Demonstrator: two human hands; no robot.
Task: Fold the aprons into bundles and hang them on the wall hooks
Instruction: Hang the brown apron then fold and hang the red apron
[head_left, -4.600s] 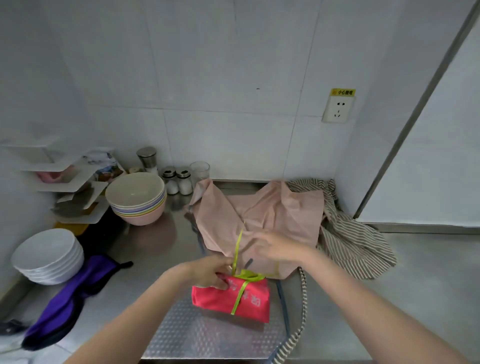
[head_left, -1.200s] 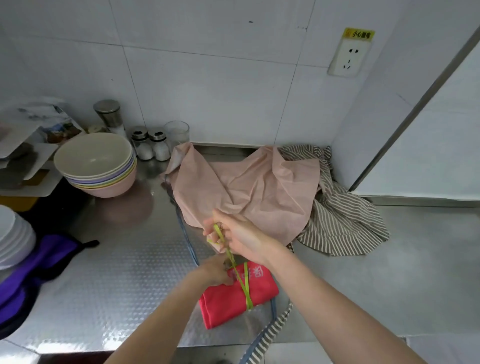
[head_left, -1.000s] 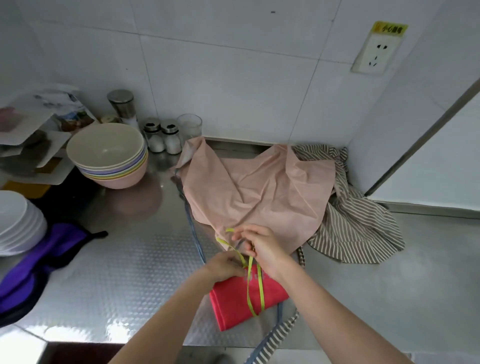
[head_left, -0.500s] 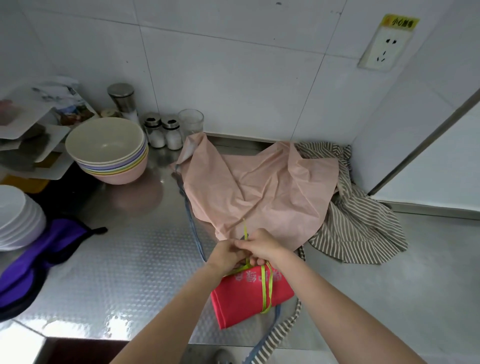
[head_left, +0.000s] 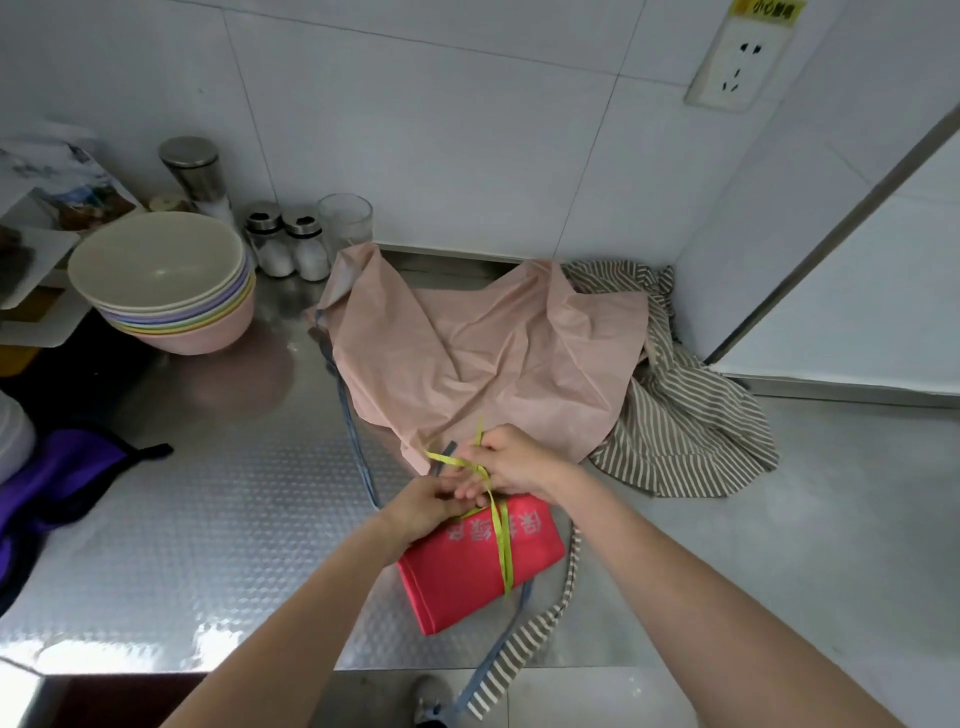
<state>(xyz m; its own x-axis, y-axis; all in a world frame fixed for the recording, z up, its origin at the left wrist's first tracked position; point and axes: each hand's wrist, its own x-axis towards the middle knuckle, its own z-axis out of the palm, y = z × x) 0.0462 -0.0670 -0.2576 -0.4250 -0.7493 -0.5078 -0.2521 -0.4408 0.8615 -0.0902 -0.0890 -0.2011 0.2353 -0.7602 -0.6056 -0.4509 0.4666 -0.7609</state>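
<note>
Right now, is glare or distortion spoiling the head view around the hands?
Head view: glare only on the steel counter at the near-left edge; wide-angle bending at the edges; left hand, right hand and green strap on the red bundle read sharp.

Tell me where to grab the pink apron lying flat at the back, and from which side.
Take the pink apron by its near point, just beyond the hands, probably coming from the front. The cloth lies spread and narrows there, and that edge sits free on the steel counter. Its right side overlaps the striped apron, so gripping there risks lifting both.
</note>
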